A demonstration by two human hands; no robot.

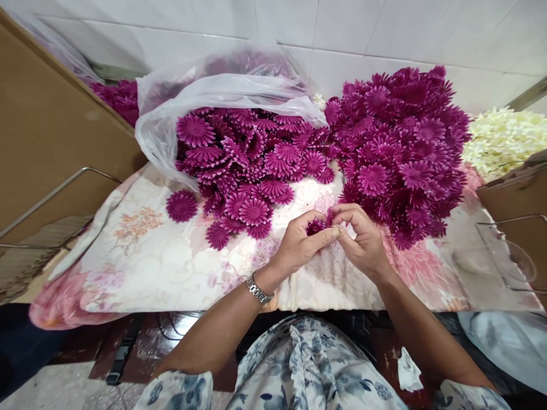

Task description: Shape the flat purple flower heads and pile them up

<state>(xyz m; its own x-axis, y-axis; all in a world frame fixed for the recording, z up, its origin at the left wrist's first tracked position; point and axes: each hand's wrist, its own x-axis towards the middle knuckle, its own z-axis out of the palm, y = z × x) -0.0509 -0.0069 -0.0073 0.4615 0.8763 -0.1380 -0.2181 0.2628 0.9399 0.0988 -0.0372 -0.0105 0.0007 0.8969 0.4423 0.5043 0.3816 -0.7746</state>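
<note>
My left hand (301,242) and my right hand (361,239) meet over the flowered cloth (162,267), fingers curled and pinched together on one small purple plastic flower piece (316,226). A wristwatch (257,290) sits on my left wrist. Loose purple flower pieces (252,171) spill from a clear plastic bag (222,91) just beyond my left hand. A tall heap of assembled purple flowers (401,148) rises right behind my right hand.
Brown cardboard with a wire frame (51,148) stands at the left. Cream-white flowers (504,142) lie at the far right, beside another cardboard box (517,193). A white tiled wall (342,34) is behind. A single purple flower (182,205) lies apart on the cloth.
</note>
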